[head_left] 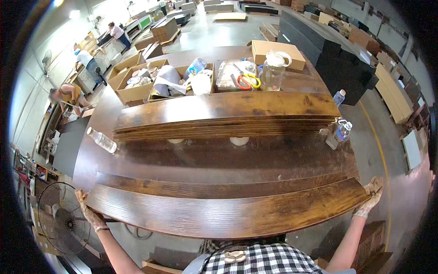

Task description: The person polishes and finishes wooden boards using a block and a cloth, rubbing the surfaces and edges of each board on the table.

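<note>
So, on the left, the left hand [92, 213] in a pale patterned glove grips one end of a long, glossy dark-brown wood-grain board [219, 210]. Farther in, a clear cylindrical plastic bottle [102, 140] stands on the brown surface [310, 160] — a hard swing of the left end might topple it. Across the middle, the board spans the near edge, with a second, narrow-looking brown board [214, 187] just behind; uneven lifting could scrape their finishes together. Beyond sits a stack of matching brown boards [223, 109]. And at far right, the right hand [372, 194], likewise gloved, clasps the other end — should smooth glove fabric slip there, that corner could drop and chip.
</note>
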Available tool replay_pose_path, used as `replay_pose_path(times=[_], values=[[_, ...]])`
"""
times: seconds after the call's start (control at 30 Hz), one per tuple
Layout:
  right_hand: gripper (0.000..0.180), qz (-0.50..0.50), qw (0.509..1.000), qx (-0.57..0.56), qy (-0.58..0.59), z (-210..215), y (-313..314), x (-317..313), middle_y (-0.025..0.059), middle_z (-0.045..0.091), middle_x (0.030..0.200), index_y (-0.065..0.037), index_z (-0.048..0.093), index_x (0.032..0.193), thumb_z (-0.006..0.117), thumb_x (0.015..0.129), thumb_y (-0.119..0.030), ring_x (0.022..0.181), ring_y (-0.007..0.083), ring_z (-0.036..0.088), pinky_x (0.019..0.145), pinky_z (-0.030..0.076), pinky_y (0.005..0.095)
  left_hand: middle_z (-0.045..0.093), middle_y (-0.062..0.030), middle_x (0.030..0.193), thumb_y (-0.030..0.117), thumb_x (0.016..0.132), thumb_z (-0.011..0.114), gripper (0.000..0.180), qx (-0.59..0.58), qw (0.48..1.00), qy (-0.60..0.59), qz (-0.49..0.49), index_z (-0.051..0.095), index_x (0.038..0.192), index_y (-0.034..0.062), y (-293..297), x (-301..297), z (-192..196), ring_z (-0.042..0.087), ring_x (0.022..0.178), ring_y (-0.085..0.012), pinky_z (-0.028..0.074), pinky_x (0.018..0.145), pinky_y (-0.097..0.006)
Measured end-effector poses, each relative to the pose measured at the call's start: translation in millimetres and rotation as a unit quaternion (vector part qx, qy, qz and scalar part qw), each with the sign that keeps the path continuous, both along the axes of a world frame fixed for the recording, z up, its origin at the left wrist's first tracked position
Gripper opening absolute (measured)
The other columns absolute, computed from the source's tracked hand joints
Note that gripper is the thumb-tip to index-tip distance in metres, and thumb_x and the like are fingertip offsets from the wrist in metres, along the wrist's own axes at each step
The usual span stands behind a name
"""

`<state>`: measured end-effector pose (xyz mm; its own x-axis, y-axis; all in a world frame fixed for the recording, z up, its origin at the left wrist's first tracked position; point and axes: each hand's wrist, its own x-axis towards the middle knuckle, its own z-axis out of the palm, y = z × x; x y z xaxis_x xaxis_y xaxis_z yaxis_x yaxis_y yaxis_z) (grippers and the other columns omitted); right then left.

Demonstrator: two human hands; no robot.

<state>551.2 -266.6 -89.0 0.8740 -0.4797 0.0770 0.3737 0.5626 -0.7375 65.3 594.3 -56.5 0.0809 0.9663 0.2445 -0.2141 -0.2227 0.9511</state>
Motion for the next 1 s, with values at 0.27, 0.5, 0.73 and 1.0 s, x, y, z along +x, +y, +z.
replay_pose_path(times=[0.27,0.5,0.73,1.0], values=[[0.053,-0.039,0.971,-0.18,0.154,15,19,-5,0.0033,0.059,0.112,-0.009,0.055,0.13,0.056,0.093,-0.047,0.083,0.012,0.054,0.074,0.045,0.0286,0.063,-0.004,0.094,0.018,0.096,0.056,0.021,-0.015,0.988,0.028,0.149,0.058,0.115,0.0091,-16,-21,-2,0.06,0.068,-0.0127,0.051,0.053,-0.026],[0.049,0.216,0.876,-0.422,-0.088,75,218,-31,0.007,0.061,0.101,-0.007,0.058,0.119,0.052,0.094,-0.049,0.089,0.0162,0.059,0.08,0.049,0.0344,0.064,-0.0057,0.111,0.026,0.094,0.054,0.029,0.482,0.726,0.476,-0.116,0.06,0.117,0.0096,-271,199,54,0.061,0.099,-0.02,0.053,0.087,-0.035],[0.053,0.278,0.899,-0.336,-0.035,31,269,-53,0.0072,0.06,0.109,-0.002,0.054,0.124,0.06,0.093,-0.044,0.099,0.0165,0.057,0.085,0.048,0.0323,0.063,-0.0167,0.113,0.016,0.072,0.071,0.044,0.406,0.713,0.502,-0.275,0.062,0.113,0.0049,-308,224,26,0.054,0.117,-0.0346,0.037,0.106,-0.048],[0.049,0.311,0.893,-0.318,-0.067,5,232,-30,0.0044,0.055,0.105,-0.005,0.053,0.127,0.048,0.098,-0.045,0.087,0.0148,0.052,0.073,0.044,0.0304,0.057,-0.0192,0.129,0.021,0.087,0.062,0.04,0.289,0.764,0.577,0.019,0.061,0.122,0.0011,-66,91,-6,0.051,0.122,-0.0353,0.036,0.107,-0.042]])
